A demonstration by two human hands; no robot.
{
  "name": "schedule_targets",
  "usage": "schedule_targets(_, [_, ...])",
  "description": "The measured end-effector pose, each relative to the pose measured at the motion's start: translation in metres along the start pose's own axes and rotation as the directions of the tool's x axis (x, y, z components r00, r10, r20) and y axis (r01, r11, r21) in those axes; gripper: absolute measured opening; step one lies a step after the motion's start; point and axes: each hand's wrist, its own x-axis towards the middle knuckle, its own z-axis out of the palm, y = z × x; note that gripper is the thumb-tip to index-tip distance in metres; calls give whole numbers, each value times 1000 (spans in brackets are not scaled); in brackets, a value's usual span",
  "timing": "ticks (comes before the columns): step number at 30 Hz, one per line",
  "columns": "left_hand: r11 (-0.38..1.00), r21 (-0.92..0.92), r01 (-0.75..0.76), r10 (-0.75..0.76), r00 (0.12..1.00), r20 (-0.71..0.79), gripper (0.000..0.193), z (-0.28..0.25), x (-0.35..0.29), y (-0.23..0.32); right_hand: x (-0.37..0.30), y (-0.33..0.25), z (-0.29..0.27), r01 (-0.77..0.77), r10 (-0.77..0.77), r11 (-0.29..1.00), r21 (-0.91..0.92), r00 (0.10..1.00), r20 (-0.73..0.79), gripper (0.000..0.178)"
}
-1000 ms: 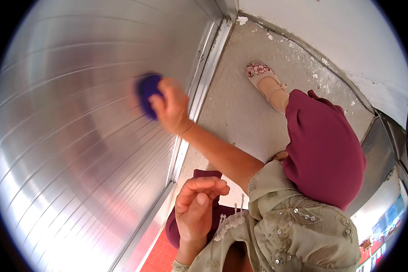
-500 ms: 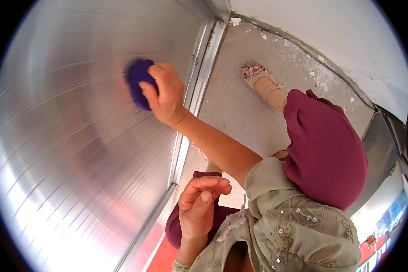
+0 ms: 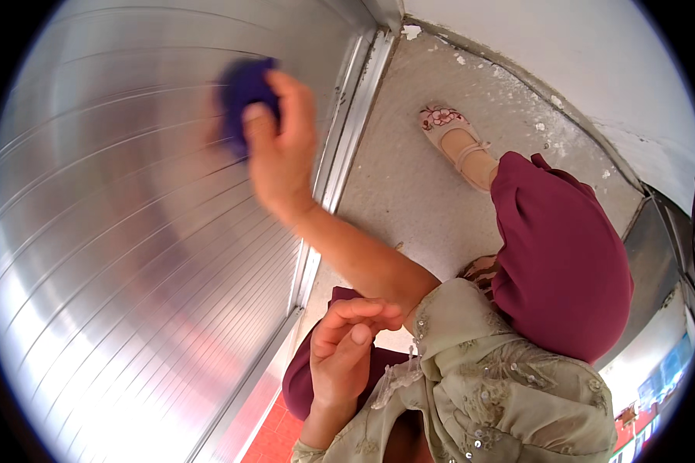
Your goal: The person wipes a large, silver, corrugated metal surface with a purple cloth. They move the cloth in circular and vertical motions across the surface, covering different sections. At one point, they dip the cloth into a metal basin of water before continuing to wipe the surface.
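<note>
Against the ribbed metal shutter (image 3: 116, 255), I see the right hand (image 3: 278, 154) pressing a purple cloth (image 3: 243, 96) under its fingertips, fingers apparently together though blurred. Below the shutter's frame, the left hand (image 3: 347, 347) curls loosely, empty.

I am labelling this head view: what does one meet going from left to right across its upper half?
Ribbed silver metal shutter → dark blue cloth → right hand → metal side rail → grey concrete floor → floral beige shoe → white wall.
</note>
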Motion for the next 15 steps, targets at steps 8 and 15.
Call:
schedule_targets(8, [1000, -26, -14, 15, 1000, 16, 28, -6, 0, 3, 6, 43, 0, 419, -413, 889, -186, 908, 70, 43])
schedule_targets(15, [999, 48, -8, 7, 1000, 12, 27, -4, -4, 0, 3, 133, -24, -552, 532, 834, -15, 811, -242, 40])
